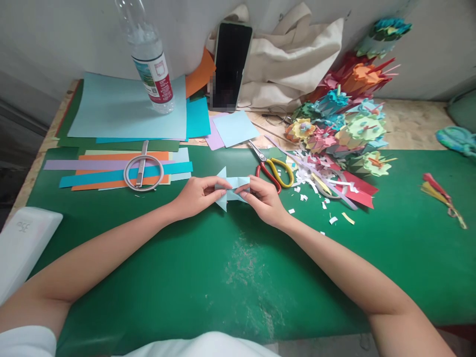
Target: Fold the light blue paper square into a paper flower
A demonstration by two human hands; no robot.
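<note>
A folded piece of pale blue paper (231, 187) with pointed flaps lies between both hands on the green mat (230, 267). My left hand (197, 194) pinches its left side, fingers curled onto the fold. My right hand (262, 197) grips the right side, thumb and fingers pressed on the paper. Red-and-yellow scissors (273, 168) lie just beyond my right hand.
Coloured paper sheets and strips (122, 171) with a tape ring (143, 172) sit at the left. A water bottle (150, 59), a phone (230, 64) and a cloth bag (293, 54) stand behind. Finished paper flowers (345, 119) and scraps (320, 191) lie at the right. A white box (22, 243) sits at the left edge.
</note>
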